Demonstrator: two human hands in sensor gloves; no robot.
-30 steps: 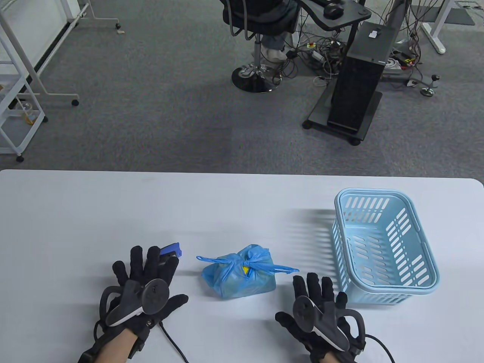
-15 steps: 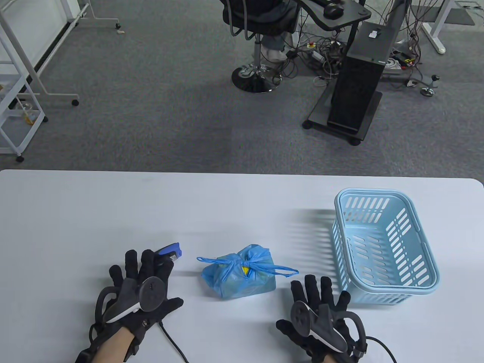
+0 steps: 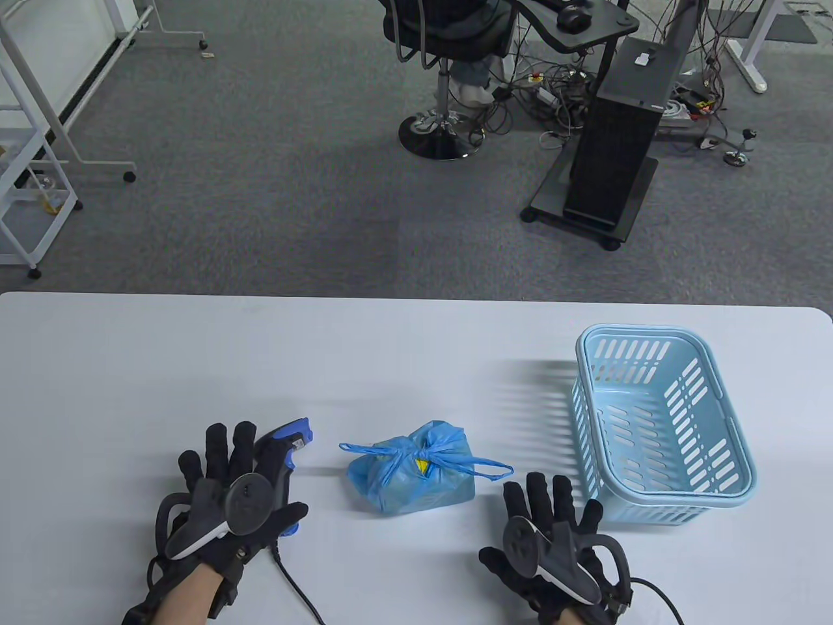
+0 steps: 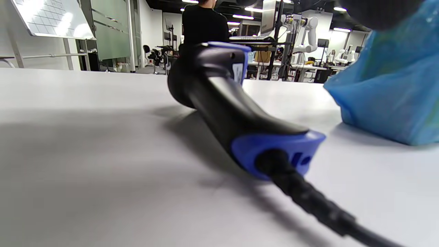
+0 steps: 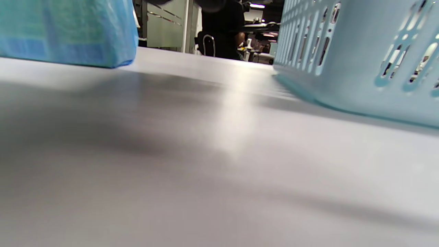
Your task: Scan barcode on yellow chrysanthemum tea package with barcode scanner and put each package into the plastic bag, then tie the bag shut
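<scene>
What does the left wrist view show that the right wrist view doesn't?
Only the left wrist view shows the barcode scanner lying on its side, blue butt end and cable toward the camera, with no fingers round it. Only the right wrist view shows the light blue basket, its slotted wall close on the right. Both show the blue plastic bag sitting on the white table, the scanner and the basket each apart from it, and a person in black in the background.

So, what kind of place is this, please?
Probably an office or robotics lab: a swivel chair and computer tower among floor cables, with robot arms at desks behind.
</scene>
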